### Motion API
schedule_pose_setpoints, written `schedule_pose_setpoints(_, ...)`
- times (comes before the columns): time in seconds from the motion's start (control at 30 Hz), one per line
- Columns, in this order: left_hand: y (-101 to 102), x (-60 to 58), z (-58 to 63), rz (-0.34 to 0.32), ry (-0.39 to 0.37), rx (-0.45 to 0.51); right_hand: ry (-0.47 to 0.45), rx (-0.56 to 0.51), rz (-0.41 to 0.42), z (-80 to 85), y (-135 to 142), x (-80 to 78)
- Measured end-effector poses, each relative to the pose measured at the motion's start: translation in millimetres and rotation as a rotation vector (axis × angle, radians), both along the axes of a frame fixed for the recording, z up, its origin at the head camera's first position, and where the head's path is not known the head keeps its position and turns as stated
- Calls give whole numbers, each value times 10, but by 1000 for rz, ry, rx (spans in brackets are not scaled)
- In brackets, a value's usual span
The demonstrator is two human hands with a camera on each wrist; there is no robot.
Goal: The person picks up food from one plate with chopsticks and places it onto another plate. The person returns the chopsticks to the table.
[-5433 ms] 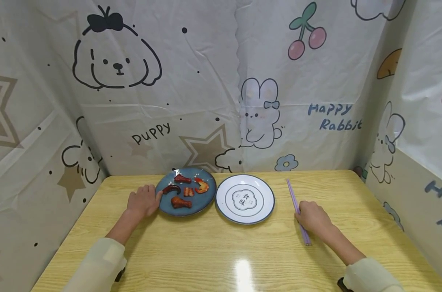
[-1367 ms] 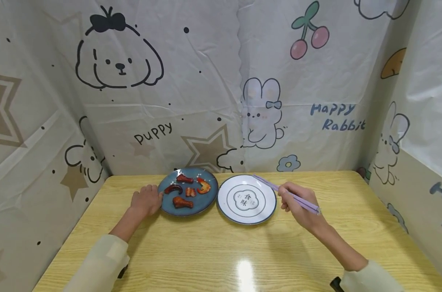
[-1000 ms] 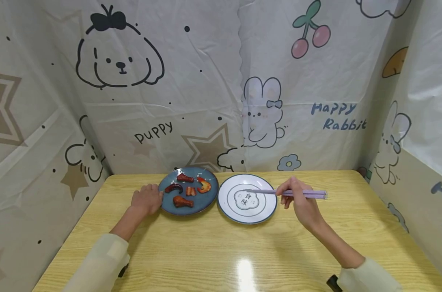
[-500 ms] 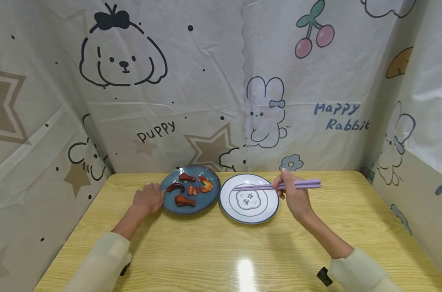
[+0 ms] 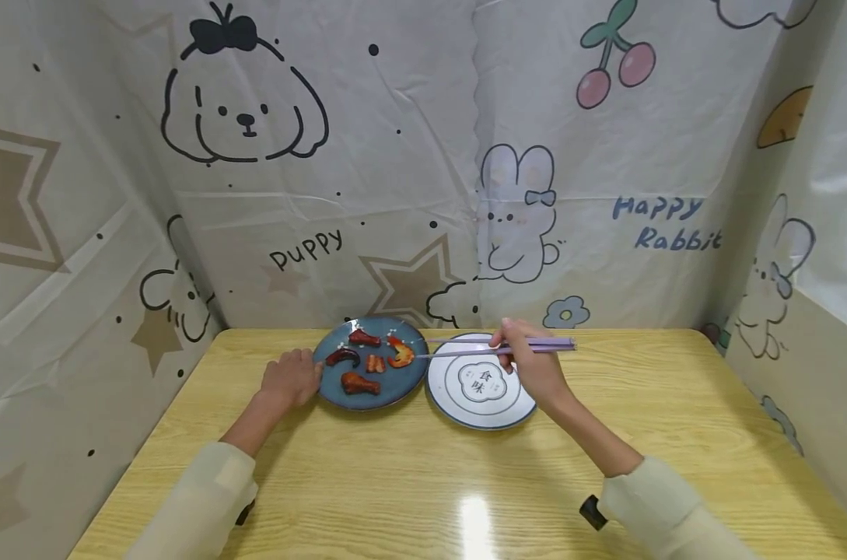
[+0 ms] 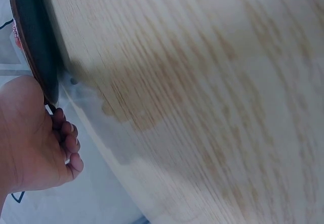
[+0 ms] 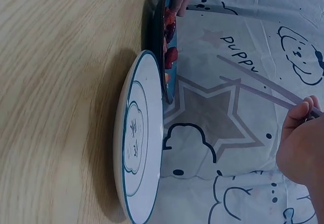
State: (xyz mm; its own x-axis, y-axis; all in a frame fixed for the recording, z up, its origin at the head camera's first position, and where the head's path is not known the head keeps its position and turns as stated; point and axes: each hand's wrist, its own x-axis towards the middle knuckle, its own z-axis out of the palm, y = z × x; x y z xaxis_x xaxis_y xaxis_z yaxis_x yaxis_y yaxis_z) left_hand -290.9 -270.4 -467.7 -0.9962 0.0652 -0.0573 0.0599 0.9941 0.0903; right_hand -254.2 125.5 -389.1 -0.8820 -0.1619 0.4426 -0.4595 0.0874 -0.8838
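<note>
My right hand (image 5: 535, 369) holds a pair of purple chopsticks (image 5: 465, 352) with the tips spread apart. In the head view they reach across the white plate (image 5: 482, 408) to the shrimp (image 5: 402, 356); the right wrist view shows the chopsticks raised above both plates. On the blue plate (image 5: 402, 389) also lie two drumsticks (image 5: 360, 383), a striped meat piece (image 5: 375, 364) and a dark curved piece (image 5: 343, 357). My left hand (image 5: 292, 379) grips that plate's left rim, its fingers (image 6: 71, 133) curled by the edge in the left wrist view.
The plates sit side by side near the back of the wooden table (image 5: 367, 482). A printed cloth (image 5: 409, 163) hangs behind the table and along both sides. Each wrist wears a black camera (image 5: 593, 512).
My right hand picked the chopsticks up from the table and moved left over the white plate. The chopsticks now spread and reach the blue plate. My left hand stays on the rim.
</note>
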Motion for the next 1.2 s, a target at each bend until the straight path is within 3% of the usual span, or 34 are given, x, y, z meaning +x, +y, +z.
schedule_pose_setpoints(0.33,13,-14,-5,0,-6,-5,-51,-9,87,121,-270,76)
schedule_pose_setpoints(0.73,11,-13,-22,-2,-6,-20,-86,-1,112,-250,-487,-165)
schedule_pose_setpoints(1.2,-26,-31,-26,5,-6,-16,-138,47,131,-377,-764,-222)
